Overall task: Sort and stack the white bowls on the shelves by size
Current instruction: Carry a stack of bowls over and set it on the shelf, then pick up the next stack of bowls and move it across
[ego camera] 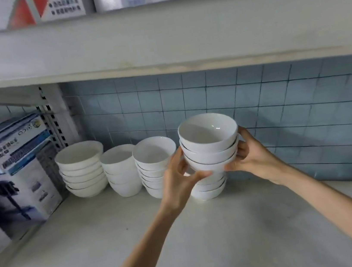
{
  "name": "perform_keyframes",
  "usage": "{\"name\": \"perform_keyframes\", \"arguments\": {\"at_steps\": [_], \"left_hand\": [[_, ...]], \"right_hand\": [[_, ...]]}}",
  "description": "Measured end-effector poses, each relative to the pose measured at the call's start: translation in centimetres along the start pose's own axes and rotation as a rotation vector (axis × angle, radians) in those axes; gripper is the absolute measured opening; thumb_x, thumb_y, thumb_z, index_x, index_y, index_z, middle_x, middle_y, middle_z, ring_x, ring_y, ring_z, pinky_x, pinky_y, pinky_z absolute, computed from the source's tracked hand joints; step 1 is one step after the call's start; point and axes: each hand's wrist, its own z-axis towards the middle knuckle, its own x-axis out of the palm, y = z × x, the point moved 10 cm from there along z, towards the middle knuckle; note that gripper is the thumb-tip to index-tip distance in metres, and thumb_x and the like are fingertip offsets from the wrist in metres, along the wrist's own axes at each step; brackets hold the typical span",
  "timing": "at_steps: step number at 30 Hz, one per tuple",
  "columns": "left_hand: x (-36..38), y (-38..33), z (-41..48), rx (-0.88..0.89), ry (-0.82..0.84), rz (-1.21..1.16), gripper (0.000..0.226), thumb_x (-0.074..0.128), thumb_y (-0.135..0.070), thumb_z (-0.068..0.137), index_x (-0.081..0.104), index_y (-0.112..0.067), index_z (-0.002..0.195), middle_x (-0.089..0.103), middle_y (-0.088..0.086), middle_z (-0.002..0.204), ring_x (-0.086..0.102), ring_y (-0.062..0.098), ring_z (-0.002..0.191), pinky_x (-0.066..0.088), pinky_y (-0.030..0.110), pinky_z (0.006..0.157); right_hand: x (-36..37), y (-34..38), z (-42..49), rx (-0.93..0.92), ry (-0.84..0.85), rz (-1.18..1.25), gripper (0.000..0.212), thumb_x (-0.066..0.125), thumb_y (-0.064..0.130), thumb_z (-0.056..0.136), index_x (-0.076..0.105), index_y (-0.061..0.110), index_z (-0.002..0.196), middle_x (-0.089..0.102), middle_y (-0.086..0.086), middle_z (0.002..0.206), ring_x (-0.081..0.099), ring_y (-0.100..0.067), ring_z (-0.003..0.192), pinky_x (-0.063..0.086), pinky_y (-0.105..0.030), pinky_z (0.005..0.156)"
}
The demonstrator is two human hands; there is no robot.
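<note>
Grips a small pile of three white bowls [209, 144] with both hands. Curls the left hand [177, 179] round the side nearer the blue box [17, 169], thumb under the lowest bowl. Curls the right hand [253, 156] round the side away from the box, fingers up against the rims. Holds that pile right above a few more white bowls [208, 188] sitting on the grey shelf [140, 240]. Hard to tell if touching them or just over them. Farthest from the box, this pile.

Between it and the box, three more piles in a row on the same shelf. Just beside the box, a pile of wide bowls [81, 169]. Next along, a pile of small deep bowls [121, 172]. Then a taller pile of deep bowls [152, 157], close by the left hand.

Behind all the piles, a wall of pale blue tiles [280, 107]. Above the box, a thick white shelf board [157, 38] with blurry boxes [62, 4] on top.
</note>
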Motion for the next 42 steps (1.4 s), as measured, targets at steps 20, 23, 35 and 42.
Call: {"name": "perform_keyframes", "arguments": {"at_steps": [20,23,35,42], "left_hand": [[-0.4,2.4,0.4,0.083,-0.019,0.202,0.085,0.078,-0.022,0.077,0.031,-0.023,0.147,0.043,-0.016,0.145,0.035,0.0,0.136,0.033,0.033,0.113],[-0.5,2.1,-0.1,0.095,-0.029,0.2,0.078,0.071,-0.032,0.082,0.03,-0.022,0.148,0.04,-0.017,0.147,0.032,-0.001,0.137,0.032,0.035,0.114],[-1.7,2.1,-1.6,0.177,0.278,0.583,0.056,0.048,-0.032,0.097,0.031,-0.013,0.147,0.031,-0.016,0.146,0.029,0.006,0.136,0.018,-0.002,0.099],[-2.4,-0.3,-2.8,0.355,0.397,0.913,0.058,0.035,-0.05,0.091,0.058,-0.01,0.125,0.066,0.004,0.118,0.065,0.028,0.101,0.053,0.037,0.078]], "right_hand": [[0.4,-4.6,2.0,0.132,0.018,-0.111,0.107,0.093,0.037,0.04,0.037,0.038,0.13,0.06,0.008,0.123,0.058,-0.005,0.113,0.054,-0.027,0.086],[0.5,-4.4,1.9,0.139,0.014,-0.136,0.099,0.087,0.017,0.059,0.03,0.029,0.139,0.058,0.007,0.126,0.055,-0.001,0.116,0.051,-0.019,0.083],[-0.3,-3.6,-4.0,0.237,-0.271,-0.621,0.08,0.058,0.062,0.078,0.025,0.035,0.145,0.038,0.008,0.148,0.035,-0.005,0.134,0.032,-0.035,0.111],[-2.0,-0.8,-12.0,0.349,-0.477,-1.439,0.084,0.009,0.069,0.082,0.042,0.019,0.139,0.048,-0.001,0.141,0.041,-0.02,0.132,0.033,-0.044,0.107]]}}
